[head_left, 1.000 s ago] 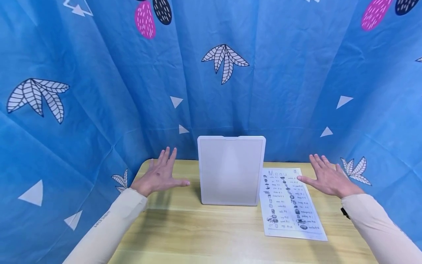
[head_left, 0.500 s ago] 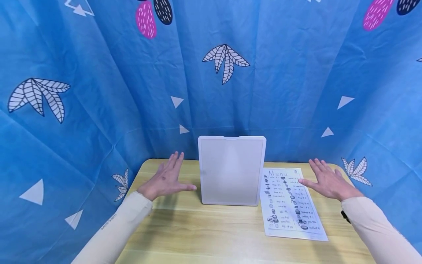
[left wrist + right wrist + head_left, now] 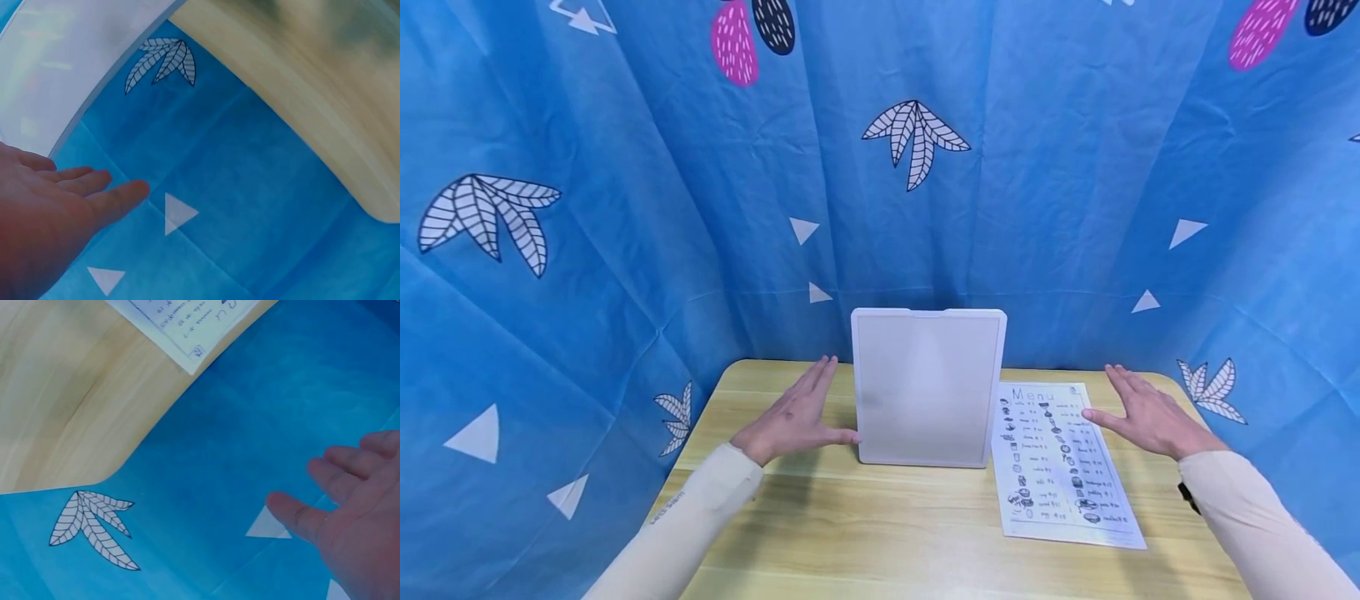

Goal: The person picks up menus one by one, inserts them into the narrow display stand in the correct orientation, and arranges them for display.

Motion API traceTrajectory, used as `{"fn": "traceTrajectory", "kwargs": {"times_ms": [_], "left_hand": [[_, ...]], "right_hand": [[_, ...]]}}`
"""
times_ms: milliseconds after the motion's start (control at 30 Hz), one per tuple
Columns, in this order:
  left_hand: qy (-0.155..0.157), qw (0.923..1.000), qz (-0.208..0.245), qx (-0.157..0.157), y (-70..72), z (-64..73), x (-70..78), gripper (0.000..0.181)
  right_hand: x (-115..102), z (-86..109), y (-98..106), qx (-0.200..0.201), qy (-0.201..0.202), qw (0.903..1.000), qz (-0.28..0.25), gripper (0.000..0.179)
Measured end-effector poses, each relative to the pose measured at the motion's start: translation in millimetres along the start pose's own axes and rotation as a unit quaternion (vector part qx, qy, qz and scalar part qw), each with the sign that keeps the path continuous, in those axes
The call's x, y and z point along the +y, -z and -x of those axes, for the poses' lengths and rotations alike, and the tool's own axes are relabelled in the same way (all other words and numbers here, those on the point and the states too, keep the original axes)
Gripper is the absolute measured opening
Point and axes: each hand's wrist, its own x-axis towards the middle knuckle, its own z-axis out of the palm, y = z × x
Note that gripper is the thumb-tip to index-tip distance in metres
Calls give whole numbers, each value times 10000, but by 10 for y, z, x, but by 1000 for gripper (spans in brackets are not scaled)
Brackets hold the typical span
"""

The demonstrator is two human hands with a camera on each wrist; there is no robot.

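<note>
A white rectangular board (image 3: 928, 387) with a raised rim stands upright at the back of the table. My left hand (image 3: 793, 421) is just left of it, fingers straight and thumb tip overlapping the board's lower left edge in the head view. In the left wrist view the fingers of that hand (image 3: 56, 206) extend beside the white board (image 3: 69, 56), holding nothing. To the right lies a paper sheet (image 3: 1060, 467) headed "Menu", with small drawings and handwriting in columns. Over its right side hovers my right hand (image 3: 1157, 417), fingers extended and nothing held; its palm (image 3: 362, 519) shows in the right wrist view.
The light wooden table (image 3: 865, 542) has rounded back corners. A blue patterned curtain (image 3: 1037, 208) hangs close behind the table and along both sides. A dark band (image 3: 1187, 497) shows at the right wrist.
My left hand has moved right and slightly nearer, closing in on the white board's left edge. The right hand has sunk slightly. Board and menu sheet have stayed in place.
</note>
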Motion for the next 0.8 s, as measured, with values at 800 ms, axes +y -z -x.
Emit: {"fn": "traceTrajectory", "kwargs": {"times_ms": [800], "left_hand": [[-187,9973,702,50,-416,-32,124,126]], "right_hand": [[118,-51,-201,182,-213,9985,-470,105]]}}
